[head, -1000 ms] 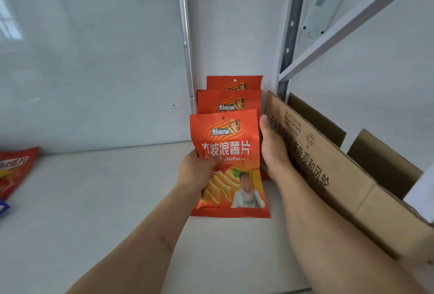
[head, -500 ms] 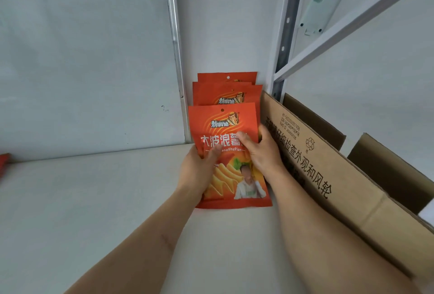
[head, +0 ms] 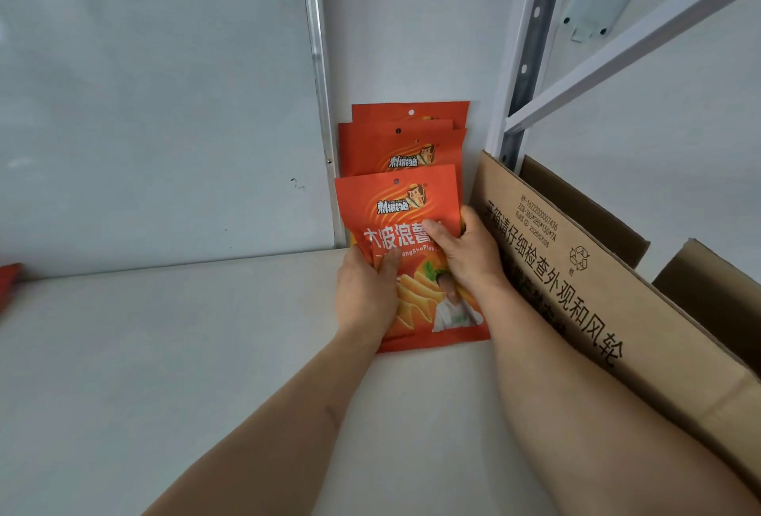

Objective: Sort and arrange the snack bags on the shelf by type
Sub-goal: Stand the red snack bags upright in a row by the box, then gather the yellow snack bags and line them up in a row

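— What's the front bag [head: 405,235] like?
— Orange, white lettering, upright, long axis vertical, hang-hole up, on the shelf [head: 173,351] before matching bags [head: 405,145], beside the cardboard box [head: 584,281]
— Hands?
— Left hand [head: 364,295] and right hand [head: 469,254] both clasp it

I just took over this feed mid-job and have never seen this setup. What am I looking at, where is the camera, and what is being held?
There is no machine: a person works with bare hands, filmed by a camera worn on their head, looking down. The left hand and right hand both grip the front orange chip bag, standing on a white shelf. More matching orange bags stand behind it against the wall. A cardboard box sits to the right. A red bag edge shows far left.
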`<state>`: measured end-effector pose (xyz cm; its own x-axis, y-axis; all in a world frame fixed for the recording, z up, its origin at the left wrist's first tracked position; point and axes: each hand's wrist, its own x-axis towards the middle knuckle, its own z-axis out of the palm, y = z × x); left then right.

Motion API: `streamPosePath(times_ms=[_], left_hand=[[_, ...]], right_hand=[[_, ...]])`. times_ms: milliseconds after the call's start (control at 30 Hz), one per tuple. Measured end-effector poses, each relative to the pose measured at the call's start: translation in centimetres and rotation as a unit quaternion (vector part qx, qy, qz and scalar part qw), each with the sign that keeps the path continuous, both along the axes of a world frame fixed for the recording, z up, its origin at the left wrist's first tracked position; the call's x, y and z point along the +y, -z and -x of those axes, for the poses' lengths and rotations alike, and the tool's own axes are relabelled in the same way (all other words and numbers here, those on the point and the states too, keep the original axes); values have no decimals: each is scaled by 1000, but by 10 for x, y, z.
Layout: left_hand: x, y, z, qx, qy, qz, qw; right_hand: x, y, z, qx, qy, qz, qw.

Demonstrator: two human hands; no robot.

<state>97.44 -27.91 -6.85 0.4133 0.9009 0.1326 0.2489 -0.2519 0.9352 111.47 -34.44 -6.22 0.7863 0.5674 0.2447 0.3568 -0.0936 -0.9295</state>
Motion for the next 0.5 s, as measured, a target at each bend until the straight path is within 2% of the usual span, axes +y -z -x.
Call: streamPosePath(times_ms=[133,300,400,500], left_hand=[[-2,-5,7,-1,3,7,1000],[-9,-10,25,-5,-17,13,1000],[-13,-13,42,18,-65,-4,998],[-17,-16,73,84,-104,-77,988]], right_hand=[[-3,-7,5,-36,46,39,998],[-17,-22,25,-133,118,113,978],[-28,-24,45,-265,152,158,939],[-32,-19,67,-395,113,174,895]])
